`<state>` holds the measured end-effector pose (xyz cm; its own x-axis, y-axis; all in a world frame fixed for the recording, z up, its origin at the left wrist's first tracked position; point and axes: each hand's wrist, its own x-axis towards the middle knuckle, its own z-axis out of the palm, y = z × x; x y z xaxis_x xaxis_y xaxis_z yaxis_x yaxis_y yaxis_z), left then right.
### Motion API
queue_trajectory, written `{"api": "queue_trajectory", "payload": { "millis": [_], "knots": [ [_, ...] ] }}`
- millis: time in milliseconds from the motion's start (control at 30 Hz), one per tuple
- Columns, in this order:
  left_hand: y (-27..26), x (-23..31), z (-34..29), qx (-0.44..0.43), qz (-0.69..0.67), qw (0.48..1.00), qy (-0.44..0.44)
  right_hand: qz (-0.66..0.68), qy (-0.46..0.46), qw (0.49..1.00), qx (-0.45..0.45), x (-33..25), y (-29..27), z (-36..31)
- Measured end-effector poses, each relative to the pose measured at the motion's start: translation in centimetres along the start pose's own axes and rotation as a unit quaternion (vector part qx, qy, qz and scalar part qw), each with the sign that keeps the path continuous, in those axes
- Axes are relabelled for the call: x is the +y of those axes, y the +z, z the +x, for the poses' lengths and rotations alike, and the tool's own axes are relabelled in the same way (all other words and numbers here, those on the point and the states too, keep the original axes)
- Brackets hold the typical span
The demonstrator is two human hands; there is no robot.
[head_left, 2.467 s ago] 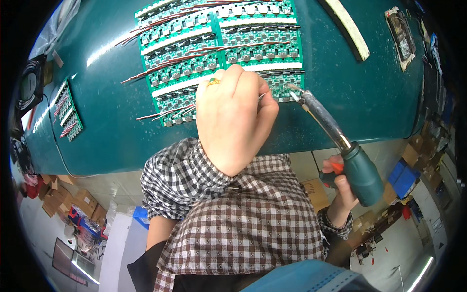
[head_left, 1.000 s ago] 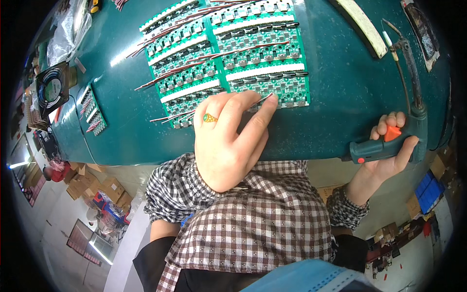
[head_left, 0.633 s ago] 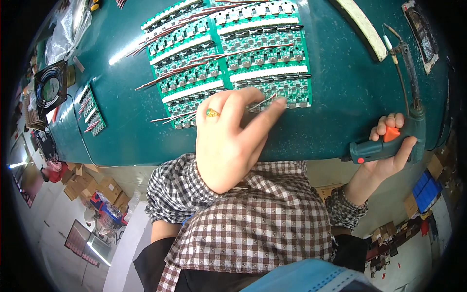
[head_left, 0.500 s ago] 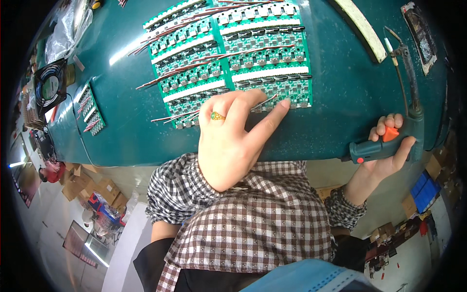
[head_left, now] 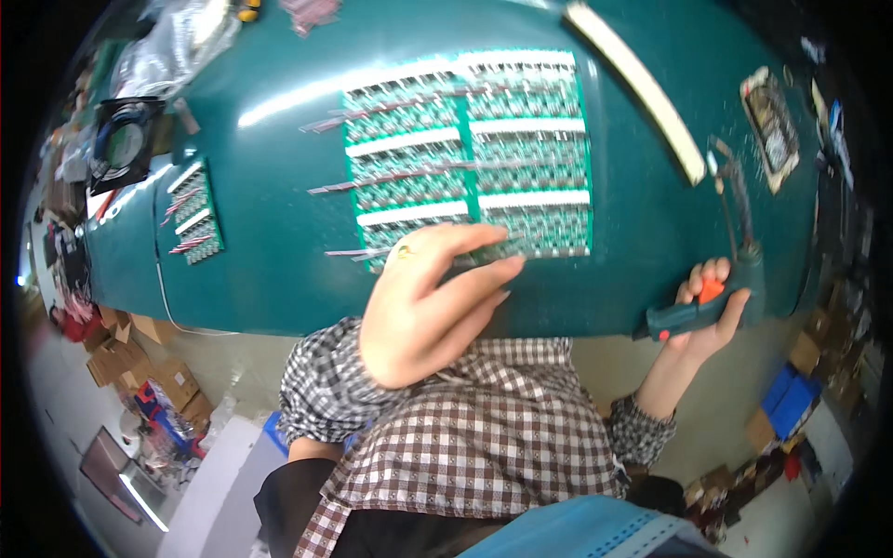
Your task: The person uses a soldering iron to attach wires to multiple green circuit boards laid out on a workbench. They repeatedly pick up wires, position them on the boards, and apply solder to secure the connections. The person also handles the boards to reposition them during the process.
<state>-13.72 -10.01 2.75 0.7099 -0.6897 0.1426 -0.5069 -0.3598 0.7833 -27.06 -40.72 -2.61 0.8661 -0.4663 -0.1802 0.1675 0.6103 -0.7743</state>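
Panel of green circuit boards (head_left: 470,158) lies flat on the dark green counter (head_left: 270,251), near its middle, two columns wide, white strips running between the rows; thin metal leads stick out past the panel's left edge. Left hand (head_left: 423,302) rests over the panel's near edge — fingers extended and spread, tips touching the lowest row of boards, nothing clamped in it that I can see; a ring shows on one finger. Sleeve is black-and-white check. Right hand (head_left: 707,312) is well apart from the panel, at the counter's near right edge, fingers wrapped tight round the grip of a soldering gun (head_left: 721,288): dark teal handle, orange trigger under the fingers, long thin metal tip pointing away from the person and lying over the counter. Beyond the tip, a long pale strip (head_left: 637,93) lies diagonally on the counter, just right of the panel. Farther right, a small rectangular tray (head_left: 770,126) sits near the counter's far right edge — contents too small to tell. To the left, well apart from the main panel, a smaller green board (head_left: 193,223) with red-tipped leads; behind it a black square fan (head_left: 123,144), and clear plastic bags (head_left: 177,46) at the far left corner. Cardboard boxes (head_left: 139,363) on the floor below the counter's left end.
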Motion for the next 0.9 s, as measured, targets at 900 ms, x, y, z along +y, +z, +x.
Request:
{"api": "queue_trajectory", "payload": {
  "millis": [900],
  "knots": [
    [-10.4,-18.4,11.7,0.253,0.252,0.914,-0.192,-0.009,0.018,0.999,0.033,-0.4,0.4,-0.1]
  ]
}}
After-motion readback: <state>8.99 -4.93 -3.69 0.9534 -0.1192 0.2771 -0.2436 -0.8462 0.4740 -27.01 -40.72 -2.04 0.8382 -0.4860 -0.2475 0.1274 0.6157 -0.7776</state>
